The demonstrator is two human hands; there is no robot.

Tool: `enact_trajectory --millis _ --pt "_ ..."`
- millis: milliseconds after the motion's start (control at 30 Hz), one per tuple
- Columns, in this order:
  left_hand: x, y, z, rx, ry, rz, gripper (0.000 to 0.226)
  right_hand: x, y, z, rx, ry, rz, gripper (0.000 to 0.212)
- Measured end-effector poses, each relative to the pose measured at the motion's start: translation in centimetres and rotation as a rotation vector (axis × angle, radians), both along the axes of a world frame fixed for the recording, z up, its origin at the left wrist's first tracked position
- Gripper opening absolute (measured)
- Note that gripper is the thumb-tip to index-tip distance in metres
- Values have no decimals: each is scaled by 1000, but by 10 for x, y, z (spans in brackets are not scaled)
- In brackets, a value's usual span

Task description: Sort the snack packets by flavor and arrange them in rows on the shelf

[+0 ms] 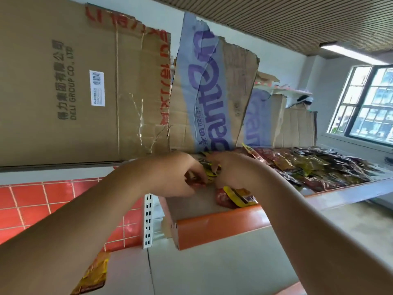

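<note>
Reaching up over the orange-edged shelf (223, 226), both hands meet at its back, close to the leaning cardboard. The left hand (182, 175) has its fingers (194, 177) curled narrow around a small bunch of packets (210, 172), yellow and red, held just above the shelf board. The right hand (231, 171) touches the same bunch from the other side; its fingers are hidden behind the hand and the packets, so I cannot tell how they are set.

Just in front of the right hand, near the shelf's orange edge, a red packet (222, 199) lies flat with a yellow packet (240, 195) overlapping it. Further along the shelf, to the right of the hands, a loose pile (314, 167) of dark, red and gold packets covers the board, unsorted and overlapping.

Behind the shelf stand flattened boxes: a plain brown box (63, 81) to the left, and a blue-printed box (204, 92) directly behind the hands. Below the shelf, under the left forearm, one more gold packet (93, 273) shows. A window (365, 103) sits beyond the shelf's far end.
</note>
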State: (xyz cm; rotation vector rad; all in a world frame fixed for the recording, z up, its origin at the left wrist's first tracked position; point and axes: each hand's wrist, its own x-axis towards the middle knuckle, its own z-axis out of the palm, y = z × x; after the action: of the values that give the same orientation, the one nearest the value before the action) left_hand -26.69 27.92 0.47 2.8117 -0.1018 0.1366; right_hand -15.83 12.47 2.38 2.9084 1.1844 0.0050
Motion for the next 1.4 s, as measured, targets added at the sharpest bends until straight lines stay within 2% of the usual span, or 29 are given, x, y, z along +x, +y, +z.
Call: enact_trajectory --millis 100,200,300,500,633,733,833,933,1033,1167,1300,1400 --pt "4 6 3 -114 -150 35 33 5 -2 6 -73 -15 57 35" --pt "10 10 14 -150 -240 68 18 23 -4 11 -35 16 149 21" --pt "16 8 25 -212 -310 108 21 43 -5 15 153 154 220 15" --pt "29 -11 42 -419 -358 264 17 86 -12 21 576 83 394 32" --pt "51 -28 50 -370 -348 381 20 118 -21 31 911 89 428 34" --pt "71 -40 54 -339 -318 454 17 139 -29 37 1015 98 466 31" --pt "92 -50 54 -337 -308 558 17 155 -37 35 944 64 496 29" --pt "112 -53 52 -443 -266 635 22 173 -45 28 771 5 480 38" --pt "128 -52 40 -466 -176 646 16 190 -56 18 603 -3 446 42" --pt "138 -47 16 -370 -174 635 16 193 -63 9 366 -87 396 49" --pt "139 -41 -3 -245 -198 628 30 189 -70 8 298 -57 601 63" --pt "138 -40 -6 -180 -270 629 29 185 -79 15 199 -6 665 66"
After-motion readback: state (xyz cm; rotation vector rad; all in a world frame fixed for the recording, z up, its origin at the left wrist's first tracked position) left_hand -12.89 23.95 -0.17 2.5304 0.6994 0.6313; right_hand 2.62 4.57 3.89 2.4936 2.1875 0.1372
